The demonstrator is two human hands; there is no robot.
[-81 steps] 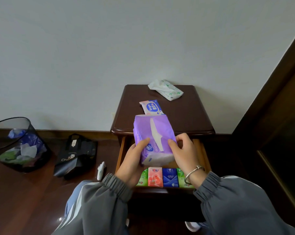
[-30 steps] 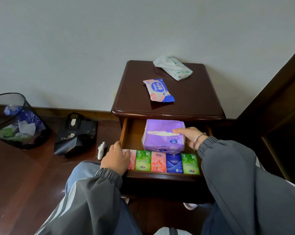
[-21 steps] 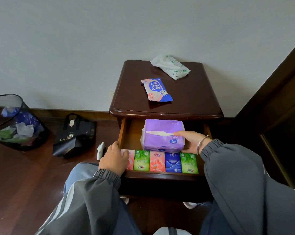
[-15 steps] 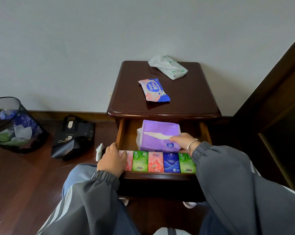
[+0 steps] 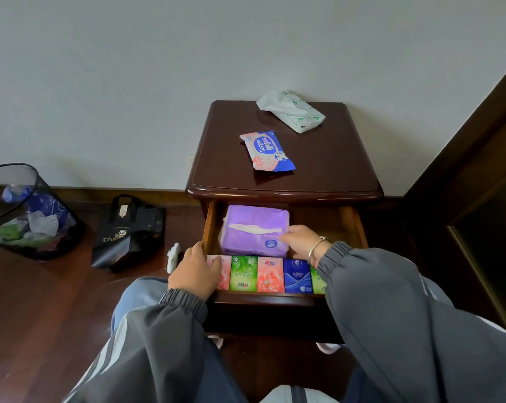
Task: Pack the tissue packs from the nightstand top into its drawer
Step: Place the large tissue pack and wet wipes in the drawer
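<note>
The dark wooden nightstand [image 5: 347, 158] has its drawer [image 5: 209, 225] pulled out. A purple tissue pack [image 5: 254, 228] lies in the back left of the drawer, and my right hand [image 5: 299, 241] rests on its right end, fingers curled against it. Several small colourful tissue packs [image 5: 270, 274] stand in a row along the drawer front. My left hand [image 5: 195, 273] rests on the drawer's front left corner, over the leftmost pink pack. On the top lie a blue-and-pink wipes pack [image 5: 267, 151] and a white-and-green tissue pack [image 5: 291, 110].
A black mesh waste bin [image 5: 28, 213] with rubbish stands at the left on the dark wood floor. A black tote bag [image 5: 128, 232] and a small white object [image 5: 173, 255] lie beside the nightstand. Dark wooden furniture [image 5: 478, 175] stands to the right.
The purple pack went from both hands in front of the nightstand down into the drawer. My right hand has pushed it towards the left side; my left hand stays on the drawer front.
</note>
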